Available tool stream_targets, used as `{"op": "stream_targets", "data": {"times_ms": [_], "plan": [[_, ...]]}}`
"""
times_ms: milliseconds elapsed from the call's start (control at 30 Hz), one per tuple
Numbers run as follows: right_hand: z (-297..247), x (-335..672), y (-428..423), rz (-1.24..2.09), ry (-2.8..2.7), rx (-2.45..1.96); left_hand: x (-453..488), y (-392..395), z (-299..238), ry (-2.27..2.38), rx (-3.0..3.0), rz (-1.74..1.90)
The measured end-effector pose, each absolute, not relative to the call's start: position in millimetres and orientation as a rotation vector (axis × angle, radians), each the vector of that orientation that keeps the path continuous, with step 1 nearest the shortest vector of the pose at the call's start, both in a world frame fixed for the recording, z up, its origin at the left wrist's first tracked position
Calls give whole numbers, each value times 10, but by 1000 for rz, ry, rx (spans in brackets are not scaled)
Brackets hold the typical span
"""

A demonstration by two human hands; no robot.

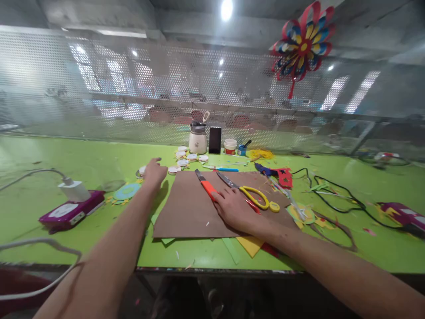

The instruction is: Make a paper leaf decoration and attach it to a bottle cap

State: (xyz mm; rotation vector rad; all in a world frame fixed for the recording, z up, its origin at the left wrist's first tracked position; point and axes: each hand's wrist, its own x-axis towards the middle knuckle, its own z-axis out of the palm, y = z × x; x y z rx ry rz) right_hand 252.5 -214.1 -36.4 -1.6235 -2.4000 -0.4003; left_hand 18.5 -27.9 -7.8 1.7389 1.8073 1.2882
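Observation:
My left hand (154,173) reaches over the green table, fingers apart, beside a small white round piece (142,171) at its left. Some of its fingers are hard to make out. Lying flat on a brown board (186,208), my right hand (234,209) has its fingers spread, the tips touching the orange handle of a utility knife (208,188). Yellow-handled scissors (254,196) rest just beyond that hand, partly covered by it. A red pen-like stick (253,206) lies by the scissors, next to a small yellow disc (274,207). Several white round pieces (183,163) are grouped behind the board.
At the back stand a white bottle (198,141), a phone (215,140), a white tub (230,146) and a blue paint jar (242,150). A glue gun (264,170) lies right, its black cable trailing. Purple power strips (75,212) sit at both sides. Paper scraps (250,245) stick out under the board.

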Motion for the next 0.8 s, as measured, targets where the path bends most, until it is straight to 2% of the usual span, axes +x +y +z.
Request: {"op": "stream_targets", "data": {"times_ms": [167,300,800], "plan": [[-367,2516,-2156,-422,-2390,-1650,296,-98,28,1888,2052,703],[-363,2529,-2164,-425,-2390,-1636,392,23,32,1901,2187,424],[-335,2554,-2259,-381,-2409,-1619,223,202,-35,1902,2331,173]]}}
